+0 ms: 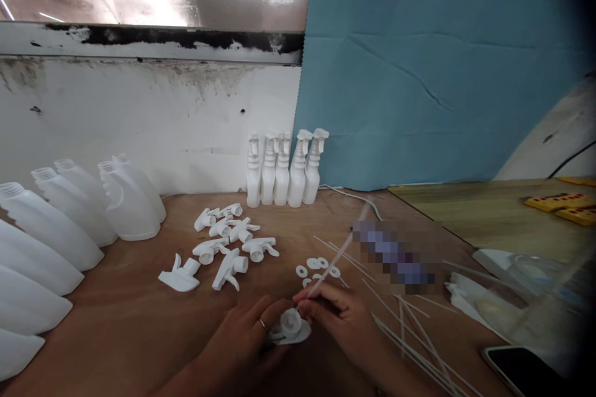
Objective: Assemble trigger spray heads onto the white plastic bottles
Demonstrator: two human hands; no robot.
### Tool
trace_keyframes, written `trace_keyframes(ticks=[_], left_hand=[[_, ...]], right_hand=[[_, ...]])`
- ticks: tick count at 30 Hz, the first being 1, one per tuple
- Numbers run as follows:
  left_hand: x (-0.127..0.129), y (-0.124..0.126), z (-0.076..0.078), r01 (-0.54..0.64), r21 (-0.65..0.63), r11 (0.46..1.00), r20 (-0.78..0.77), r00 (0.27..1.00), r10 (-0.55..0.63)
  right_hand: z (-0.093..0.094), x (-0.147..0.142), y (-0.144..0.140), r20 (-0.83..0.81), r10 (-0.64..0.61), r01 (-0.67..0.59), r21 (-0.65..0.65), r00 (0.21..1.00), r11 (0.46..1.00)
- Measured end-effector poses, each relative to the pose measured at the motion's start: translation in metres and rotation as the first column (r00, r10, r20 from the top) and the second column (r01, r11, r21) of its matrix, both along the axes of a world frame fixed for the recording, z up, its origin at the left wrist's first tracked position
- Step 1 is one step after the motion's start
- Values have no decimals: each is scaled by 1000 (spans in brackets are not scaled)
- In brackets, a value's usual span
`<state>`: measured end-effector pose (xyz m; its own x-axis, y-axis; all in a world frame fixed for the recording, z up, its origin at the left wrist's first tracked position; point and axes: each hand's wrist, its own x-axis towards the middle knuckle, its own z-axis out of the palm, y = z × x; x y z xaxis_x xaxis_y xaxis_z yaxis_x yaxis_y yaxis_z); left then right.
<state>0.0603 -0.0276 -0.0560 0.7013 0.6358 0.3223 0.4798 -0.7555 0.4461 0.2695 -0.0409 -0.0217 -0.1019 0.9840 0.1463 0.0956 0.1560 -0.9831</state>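
My left hand (pixel 242 338) grips a white trigger sprayer head (pixel 291 325) low at the table's front, its round collar facing up. My right hand (pixel 338 316) pinches a thin clear dip tube (pixel 338 257), whose lower end meets the sprayer head's collar while the rest slants up to the right. Small white ring gaskets (pixel 316 267) lie just beyond my hands.
Loose sprayer heads (pixel 228 245) lie mid-table. Several assembled small spray bottles (pixel 284 167) stand at the wall. Empty white bottles (pixel 69 217) line the left. More dip tubes (pixel 414 335) lie at right, with plastic bags (pixel 507 285) and a phone (pixel 526 369).
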Motion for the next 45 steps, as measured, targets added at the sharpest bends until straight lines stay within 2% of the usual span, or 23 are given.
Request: trace_keyframes(ticks=[4,13,18,22,25,30,32,34,36,37,39,41,42,43,45], left_hand=[[0,0,0,9,48,999,7,1000,-10],[3,0,0,36,49,998,55,998,-39],[4,-1,3,48,59,997,48,998,-51],[5,-1,3,65,60,996,42,997,-67],[6,-1,5,83,10,997,34,996,-83],[6,-1,7,59,-119,991,43,998,-55],[4,-1,5,39,-186,982,89,996,-23],[2,0,3,18,-263,965,171,985,29],[2,0,2,-16,-361,932,283,951,126],[3,-1,2,-23,-419,908,341,923,181],[8,-4,5,31,-516,856,455,857,243],[14,-10,14,145,-534,833,521,833,189],[16,-13,21,178,-514,839,514,847,135],[16,-15,28,188,-482,856,470,880,72],[12,-13,44,144,-387,911,327,945,-10]], right_hand=[[-1,-8,-5,83,21,-27,62,996,998],[-12,-6,-10,209,75,-82,25,975,996],[-1,-7,-13,446,64,-138,134,893,981],[2,-8,-15,498,88,-173,128,863,977],[0,-9,-15,486,96,-171,112,869,979],[-2,-10,-10,411,116,-121,-16,904,993],[-2,-7,-9,375,101,-118,23,921,993],[-1,-1,-12,376,41,-105,151,926,983],[0,5,-16,422,-46,-106,329,905,938],[-1,7,-17,467,-93,-128,419,879,899],[-3,11,-18,591,-183,-247,571,786,783],[-8,14,-16,698,-259,-394,627,668,673],[-11,16,-15,731,-278,-453,627,623,634],[-14,18,-13,756,-281,-501,618,591,606],[-17,26,-10,770,-277,-531,609,575,589]])
